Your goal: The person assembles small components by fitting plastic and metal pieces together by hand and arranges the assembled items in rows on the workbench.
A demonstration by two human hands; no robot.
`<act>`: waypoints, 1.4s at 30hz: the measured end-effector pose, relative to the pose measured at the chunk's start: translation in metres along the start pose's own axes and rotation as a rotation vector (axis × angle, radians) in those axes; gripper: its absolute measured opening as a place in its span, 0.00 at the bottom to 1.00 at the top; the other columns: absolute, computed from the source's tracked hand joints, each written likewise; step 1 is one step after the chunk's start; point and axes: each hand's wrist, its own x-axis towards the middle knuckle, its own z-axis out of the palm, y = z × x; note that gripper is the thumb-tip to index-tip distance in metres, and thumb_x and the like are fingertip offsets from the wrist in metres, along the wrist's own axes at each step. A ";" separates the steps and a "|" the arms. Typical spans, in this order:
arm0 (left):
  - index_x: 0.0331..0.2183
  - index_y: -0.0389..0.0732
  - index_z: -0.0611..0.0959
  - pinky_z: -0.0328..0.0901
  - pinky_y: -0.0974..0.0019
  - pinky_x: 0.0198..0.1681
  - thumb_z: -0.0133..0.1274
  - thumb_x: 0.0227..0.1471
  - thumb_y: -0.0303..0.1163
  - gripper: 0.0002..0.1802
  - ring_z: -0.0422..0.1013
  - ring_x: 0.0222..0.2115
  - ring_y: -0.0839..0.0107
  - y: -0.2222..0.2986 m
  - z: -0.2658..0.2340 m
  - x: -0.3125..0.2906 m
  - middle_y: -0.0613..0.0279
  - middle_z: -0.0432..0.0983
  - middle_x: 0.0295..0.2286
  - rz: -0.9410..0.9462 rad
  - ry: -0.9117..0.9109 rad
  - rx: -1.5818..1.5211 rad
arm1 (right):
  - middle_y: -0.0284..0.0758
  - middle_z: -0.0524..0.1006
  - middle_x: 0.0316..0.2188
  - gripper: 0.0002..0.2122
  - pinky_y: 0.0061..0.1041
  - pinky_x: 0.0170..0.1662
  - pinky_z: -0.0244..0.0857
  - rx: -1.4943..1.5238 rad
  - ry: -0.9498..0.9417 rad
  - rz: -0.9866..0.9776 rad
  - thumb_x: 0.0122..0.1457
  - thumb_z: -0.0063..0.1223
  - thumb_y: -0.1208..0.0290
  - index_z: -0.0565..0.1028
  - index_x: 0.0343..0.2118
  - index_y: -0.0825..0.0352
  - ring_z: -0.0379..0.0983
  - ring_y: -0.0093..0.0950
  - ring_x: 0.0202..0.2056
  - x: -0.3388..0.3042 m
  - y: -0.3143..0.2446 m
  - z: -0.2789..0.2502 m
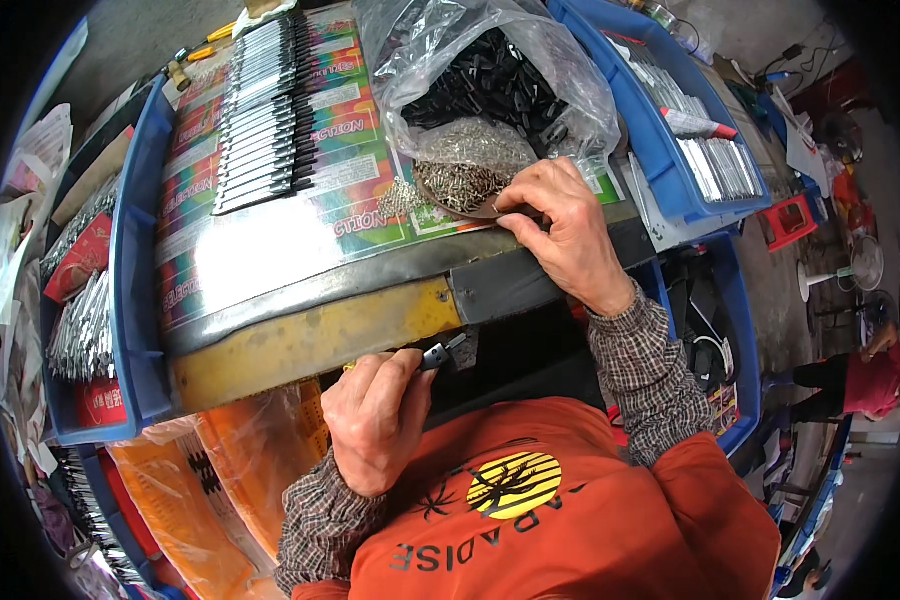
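My left hand is closed around a small dark piece with a thin metal tip, held just off the table's front edge. My right hand pinches at the near right rim of a round brown dish; whatever lies between its fingertips is too small to make out. Tiny brass-coloured metal parts fill the dish, and a little heap of similar parts lies to its left. Behind the dish, a clear plastic bag lies open with many black pieces in it.
Slim silver pieces with black ends lie in a long row on the colourful printed sheet. Blue bins with metal parts flank the table at left, and another blue bin stands at right. A person in red is far right.
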 end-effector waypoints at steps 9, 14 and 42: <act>0.30 0.37 0.80 0.65 0.65 0.22 0.61 0.40 0.20 0.11 0.71 0.20 0.61 0.005 0.000 -0.001 0.56 0.74 0.22 -0.003 0.005 -0.011 | 0.31 0.73 0.27 0.03 0.22 0.29 0.60 0.098 -0.088 0.046 0.48 0.57 0.80 0.76 0.27 0.69 0.65 0.25 0.32 0.004 0.005 -0.007; 0.30 0.37 0.79 0.65 0.64 0.23 0.61 0.40 0.20 0.10 0.71 0.20 0.61 0.005 0.000 -0.001 0.56 0.73 0.22 -0.004 0.002 -0.036 | 0.31 0.74 0.27 0.03 0.22 0.29 0.61 0.112 -0.026 0.023 0.48 0.58 0.80 0.76 0.27 0.70 0.66 0.24 0.31 0.000 0.000 -0.007; 0.31 0.37 0.78 0.66 0.64 0.22 0.62 0.36 0.22 0.15 0.71 0.20 0.63 0.020 0.005 0.003 0.59 0.71 0.22 0.090 -0.025 0.031 | 0.36 0.76 0.29 0.03 0.25 0.36 0.68 0.607 -0.207 0.136 0.52 0.58 0.80 0.75 0.30 0.71 0.73 0.27 0.31 -0.048 -0.073 -0.001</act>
